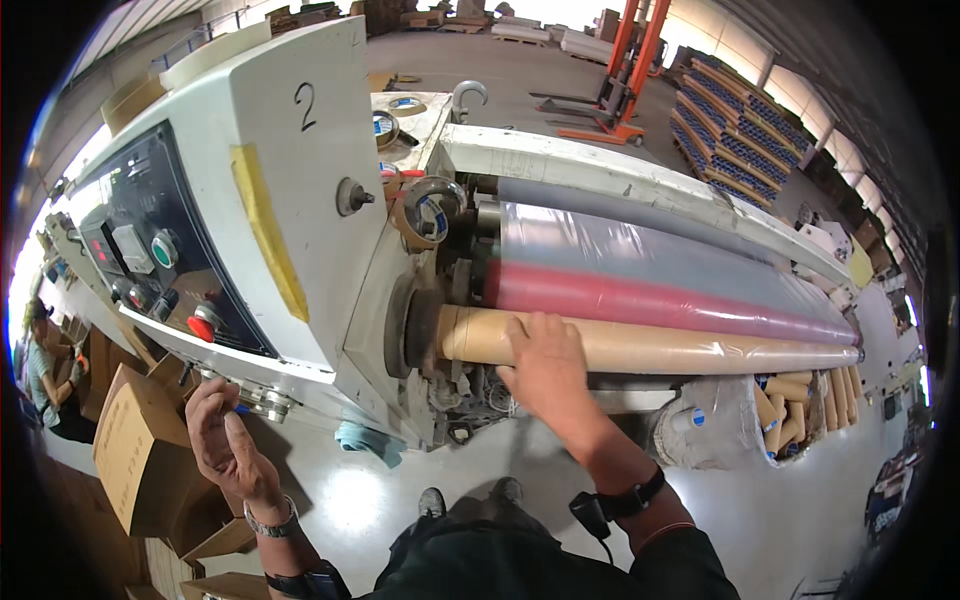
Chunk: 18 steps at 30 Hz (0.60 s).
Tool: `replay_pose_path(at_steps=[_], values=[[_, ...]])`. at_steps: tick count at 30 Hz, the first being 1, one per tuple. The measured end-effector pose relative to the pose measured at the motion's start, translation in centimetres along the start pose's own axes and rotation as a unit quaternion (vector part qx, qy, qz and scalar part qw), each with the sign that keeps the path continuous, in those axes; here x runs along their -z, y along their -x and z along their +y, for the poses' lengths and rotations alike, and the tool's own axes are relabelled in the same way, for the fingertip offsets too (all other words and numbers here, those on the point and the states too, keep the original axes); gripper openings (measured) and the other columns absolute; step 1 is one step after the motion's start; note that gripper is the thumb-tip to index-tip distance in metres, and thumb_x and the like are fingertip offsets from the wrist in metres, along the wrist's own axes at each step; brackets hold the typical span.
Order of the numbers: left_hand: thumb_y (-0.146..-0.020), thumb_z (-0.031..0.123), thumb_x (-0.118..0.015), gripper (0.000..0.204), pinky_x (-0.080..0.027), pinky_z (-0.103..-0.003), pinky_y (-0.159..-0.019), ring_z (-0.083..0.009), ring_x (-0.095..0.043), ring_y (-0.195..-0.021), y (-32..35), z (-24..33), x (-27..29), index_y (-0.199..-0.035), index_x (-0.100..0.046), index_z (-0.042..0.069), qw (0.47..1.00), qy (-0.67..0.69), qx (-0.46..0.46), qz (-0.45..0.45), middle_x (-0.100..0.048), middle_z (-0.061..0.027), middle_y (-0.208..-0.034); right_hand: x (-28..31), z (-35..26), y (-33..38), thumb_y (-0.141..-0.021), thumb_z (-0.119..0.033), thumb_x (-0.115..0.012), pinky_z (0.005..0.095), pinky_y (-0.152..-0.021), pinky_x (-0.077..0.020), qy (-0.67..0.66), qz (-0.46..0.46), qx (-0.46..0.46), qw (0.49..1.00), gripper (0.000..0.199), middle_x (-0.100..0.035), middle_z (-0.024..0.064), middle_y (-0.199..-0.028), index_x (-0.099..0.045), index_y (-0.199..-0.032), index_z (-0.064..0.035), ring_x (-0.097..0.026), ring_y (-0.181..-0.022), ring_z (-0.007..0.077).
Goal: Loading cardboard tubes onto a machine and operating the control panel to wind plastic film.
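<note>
My right hand point(550, 370) lies over the near end of a long tan cardboard core roll point(680, 342), its fingers spread on the surface. The roll sits in the machine, its left end against a dark round chuck point(408, 325). Behind it runs a wide web of clear film point(640, 240) with a red-looking band point(620, 298) beneath. My left hand point(232, 445) hangs in the air below the control panel point(150, 250), fingers half curled and apart, with nothing plainly seen in them. Close to its fingertips is a metal fitting point(265, 402) on the machine.
Cardboard boxes point(140, 450) stand at the left, near a seated person point(55, 375). A clear bag of tan cores point(785, 415) is at the right. Tape rolls point(405, 105) lie on the machine top. Behind are an orange lift point(620, 80) and stacked rolls point(740, 130).
</note>
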<state>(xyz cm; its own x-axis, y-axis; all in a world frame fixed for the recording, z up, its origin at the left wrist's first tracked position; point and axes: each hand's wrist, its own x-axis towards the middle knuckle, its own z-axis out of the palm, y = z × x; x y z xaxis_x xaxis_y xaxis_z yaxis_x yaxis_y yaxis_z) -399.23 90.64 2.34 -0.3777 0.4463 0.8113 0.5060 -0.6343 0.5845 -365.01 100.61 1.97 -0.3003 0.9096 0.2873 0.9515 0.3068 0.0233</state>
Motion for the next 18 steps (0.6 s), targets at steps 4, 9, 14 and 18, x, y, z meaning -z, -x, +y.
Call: replay_pose_path(at_steps=[4,9,14,18], values=[[-0.095,0.001,-0.049,0.023,-0.050,-0.035,-0.094,-0.0228,-0.061,-0.103,-0.4,-1.3,1.6,-0.117,-0.056,-0.005,0.999,-0.004,0.018,-0.029,-0.057,-0.0196,-0.124,-1.7,-2.9,-1.0,-0.074,-0.030,-0.079,0.0436,-0.096,-0.0405,-0.024,-0.024,0.000,0.999,0.072,-0.053,0.0177,-0.122,-0.051,-0.131,0.0043,-0.051,-0.113,0.0341],[-0.094,0.001,-0.049,0.028,-0.048,-0.036,-0.097,-0.0249,-0.061,-0.110,-1.7,-2.3,2.8,-0.121,-0.055,-0.005,0.999,0.012,0.019,-0.048,-0.056,-0.0202,-0.129,-3.8,-6.8,5.3,-0.082,-0.021,-0.071,0.0502,-0.110,-0.0332,-0.293,-0.004,0.157,0.943,0.073,-0.044,0.0204,-0.143,-0.040,-0.144,-0.0010,-0.043,-0.130,0.0385],[-0.090,0.002,-0.053,0.043,-0.037,-0.043,-0.110,-0.0320,-0.048,-0.133,-4.2,-2.9,1.5,-0.133,-0.050,-0.004,0.999,-0.039,-0.001,-0.014,-0.050,-0.0219,-0.143,-6.7,-6.8,11.4,-0.085,-0.021,-0.069,0.0451,-0.107,-0.0402,-0.359,-0.197,0.133,0.903,0.066,-0.048,0.0176,-0.141,-0.042,-0.143,-0.0045,-0.049,-0.127,0.0361],[-0.078,0.002,-0.057,0.060,-0.032,-0.045,-0.115,-0.0361,-0.041,-0.139,-6.6,-3.2,0.0,-0.137,-0.048,-0.002,0.980,-0.141,-0.112,-0.082,-0.044,-0.0229,-0.148,-10.8,-2.7,15.2,-0.085,-0.027,-0.069,0.0456,-0.090,-0.0492,-0.287,-0.245,0.062,0.924,0.059,-0.059,0.0174,-0.117,-0.049,-0.136,-0.0055,-0.058,-0.109,0.0379]])
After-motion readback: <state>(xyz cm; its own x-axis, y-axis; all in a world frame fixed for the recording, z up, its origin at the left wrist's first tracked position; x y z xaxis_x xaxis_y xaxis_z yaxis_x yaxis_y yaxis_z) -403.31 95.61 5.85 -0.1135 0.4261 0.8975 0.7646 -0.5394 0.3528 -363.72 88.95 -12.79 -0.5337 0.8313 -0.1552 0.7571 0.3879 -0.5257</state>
